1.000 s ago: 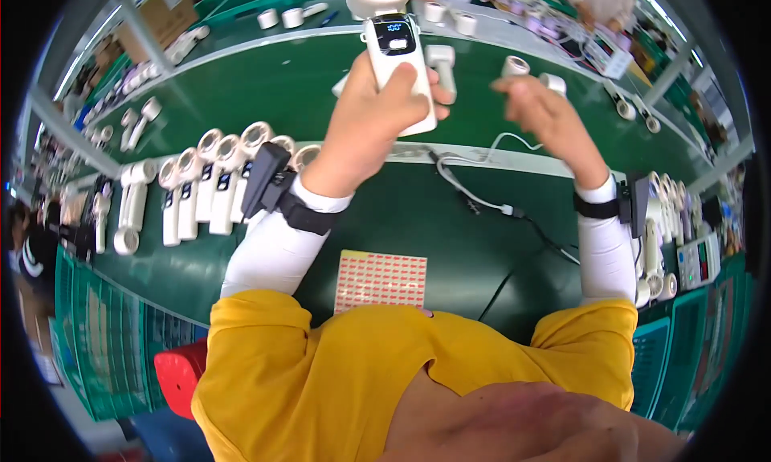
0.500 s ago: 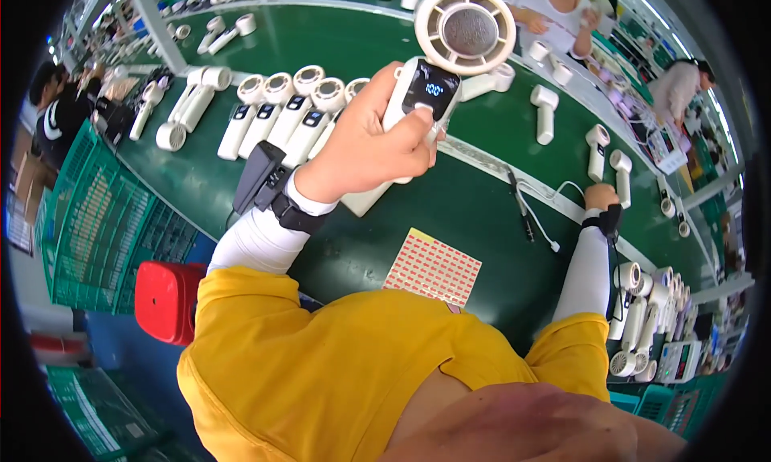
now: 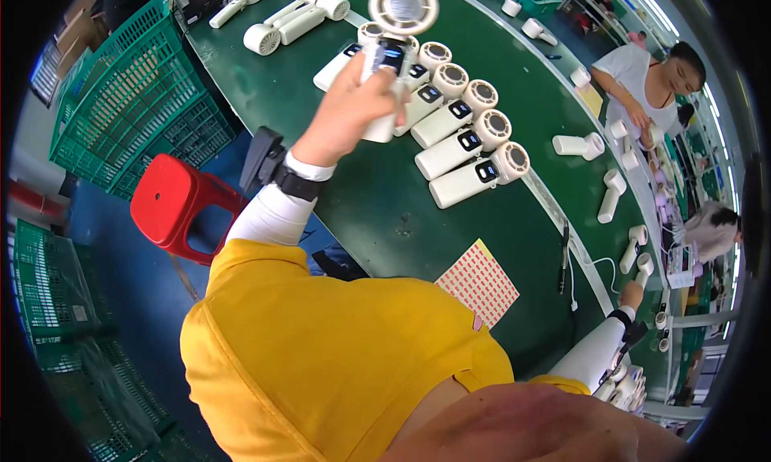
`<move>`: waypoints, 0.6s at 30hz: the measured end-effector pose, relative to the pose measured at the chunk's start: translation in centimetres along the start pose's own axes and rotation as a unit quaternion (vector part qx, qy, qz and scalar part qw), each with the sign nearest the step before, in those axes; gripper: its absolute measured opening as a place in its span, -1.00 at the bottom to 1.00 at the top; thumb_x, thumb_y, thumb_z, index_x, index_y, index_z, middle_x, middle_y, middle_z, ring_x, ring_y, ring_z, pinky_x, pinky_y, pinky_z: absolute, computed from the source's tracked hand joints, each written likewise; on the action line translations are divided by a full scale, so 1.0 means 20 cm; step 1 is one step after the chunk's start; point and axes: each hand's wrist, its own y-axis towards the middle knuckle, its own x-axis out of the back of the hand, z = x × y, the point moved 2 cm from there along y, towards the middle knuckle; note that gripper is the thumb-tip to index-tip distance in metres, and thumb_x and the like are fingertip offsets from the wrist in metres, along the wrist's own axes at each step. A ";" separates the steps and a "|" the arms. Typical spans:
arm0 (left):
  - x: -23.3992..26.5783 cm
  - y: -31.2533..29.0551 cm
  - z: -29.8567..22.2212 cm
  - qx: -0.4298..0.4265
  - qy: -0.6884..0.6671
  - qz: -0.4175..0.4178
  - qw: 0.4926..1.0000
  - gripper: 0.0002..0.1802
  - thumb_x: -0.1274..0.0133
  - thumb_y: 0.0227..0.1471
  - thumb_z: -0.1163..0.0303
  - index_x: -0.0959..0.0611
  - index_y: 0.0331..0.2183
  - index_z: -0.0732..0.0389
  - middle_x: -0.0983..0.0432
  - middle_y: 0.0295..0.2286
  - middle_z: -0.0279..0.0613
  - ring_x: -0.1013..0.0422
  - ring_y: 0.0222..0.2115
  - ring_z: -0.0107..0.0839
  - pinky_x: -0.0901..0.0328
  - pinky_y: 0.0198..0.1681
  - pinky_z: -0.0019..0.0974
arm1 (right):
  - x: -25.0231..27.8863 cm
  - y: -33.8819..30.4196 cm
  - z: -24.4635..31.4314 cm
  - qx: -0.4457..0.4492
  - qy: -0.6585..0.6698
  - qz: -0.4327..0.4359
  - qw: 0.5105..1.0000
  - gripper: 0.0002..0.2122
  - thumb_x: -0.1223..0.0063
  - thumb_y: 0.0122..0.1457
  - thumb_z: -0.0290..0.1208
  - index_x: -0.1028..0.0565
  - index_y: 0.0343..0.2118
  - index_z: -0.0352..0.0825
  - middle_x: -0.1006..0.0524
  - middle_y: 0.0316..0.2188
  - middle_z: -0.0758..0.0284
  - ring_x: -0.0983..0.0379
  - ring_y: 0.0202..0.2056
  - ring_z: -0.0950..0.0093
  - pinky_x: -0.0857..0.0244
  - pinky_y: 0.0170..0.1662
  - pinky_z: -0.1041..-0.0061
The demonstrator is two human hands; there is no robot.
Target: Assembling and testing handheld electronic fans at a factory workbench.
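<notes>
A white handheld fan [image 3: 379, 126] with a round grille head is raised over the table's left part, with my left hand [image 3: 349, 112] closed round its handle. The dark display on it is lit, and my thumb lies just below the display. My right hand [image 3: 632, 295] is stretched to the far right, its curled fingers at the lower handle of another white fan [image 3: 645, 267]; the fingertips are partly hidden. Beneath and beside the raised fan, several similar fans [image 3: 466, 181] lie in a slanted row on the green table [image 3: 385, 229].
A sheet of red-marked stickers [image 3: 479, 281] lies near my body. A black pen-like tool [image 3: 564, 257] and a white cable [image 3: 598, 263] are to its right. More fans [image 3: 570, 145] lie farther off. Green crates [image 3: 136, 100] and a red stool [image 3: 177, 205] stand left. A co-worker [image 3: 642, 84] sits opposite.
The view has swung left, and the row of fans shows more fully. My left hand has carried its fan away from me and left, over the row. The right arm stays stretched to the right.
</notes>
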 end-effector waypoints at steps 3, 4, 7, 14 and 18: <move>0.20 -0.02 -0.02 -0.025 -0.068 -0.029 0.997 -0.74 0.13 -0.10 0.45 -0.28 -0.29 0.29 -0.37 -0.47 -0.15 -0.36 -0.56 -0.43 -0.28 -0.50 -0.42 | 0.11 -0.03 0.03 -0.194 0.322 0.050 0.925 -0.81 0.21 -0.09 -0.48 -0.40 -0.74 -0.34 -0.36 -0.80 0.28 -0.33 -0.72 0.44 -0.15 -0.68 0.45; 0.24 -0.03 -0.02 -0.024 -0.066 -0.032 0.997 -0.74 0.13 -0.10 0.45 -0.28 -0.29 0.29 -0.37 -0.47 -0.15 -0.36 -0.56 -0.43 -0.28 -0.50 -0.42 | 0.15 -0.06 0.05 -0.254 0.421 0.067 0.869 -0.81 0.22 -0.09 -0.48 -0.38 -0.76 -0.34 -0.33 -0.83 0.30 -0.30 -0.76 0.47 -0.11 -0.72 0.49; 0.37 -0.04 -0.05 -0.023 -0.057 -0.091 0.994 -0.76 0.14 -0.05 0.39 -0.27 -0.30 0.28 -0.37 -0.48 -0.16 -0.35 -0.55 -0.44 -0.28 -0.49 -0.41 | 0.39 -0.14 0.31 -0.201 0.408 0.091 0.886 -0.82 0.22 -0.07 -0.46 -0.34 -0.74 -0.33 -0.28 -0.82 0.38 -0.21 -0.76 0.55 -0.01 -0.72 0.57; 0.46 -0.01 -0.06 -0.039 -0.015 -0.094 0.995 -0.77 0.14 -0.02 0.38 -0.27 -0.30 0.28 -0.37 -0.48 -0.18 -0.35 -0.55 -0.46 -0.27 -0.48 -0.41 | 0.98 -0.25 0.41 -0.055 0.564 -0.126 0.814 -0.82 0.11 0.05 -0.38 -0.36 -0.35 -0.38 -0.42 -0.49 0.30 -0.34 -0.40 0.54 -0.17 -0.34 0.66; 0.44 -0.02 -0.05 -0.038 -0.005 -0.104 0.994 -0.77 0.16 -0.03 0.40 -0.27 -0.29 0.28 -0.38 -0.49 -0.19 -0.34 -0.55 -0.47 -0.27 -0.48 -0.41 | 1.42 -0.42 0.54 0.029 0.612 -0.266 0.744 -0.67 0.14 0.13 -0.36 -0.24 -0.14 -0.52 -0.43 -0.29 0.09 -0.38 -0.19 0.39 -0.21 -0.02 0.51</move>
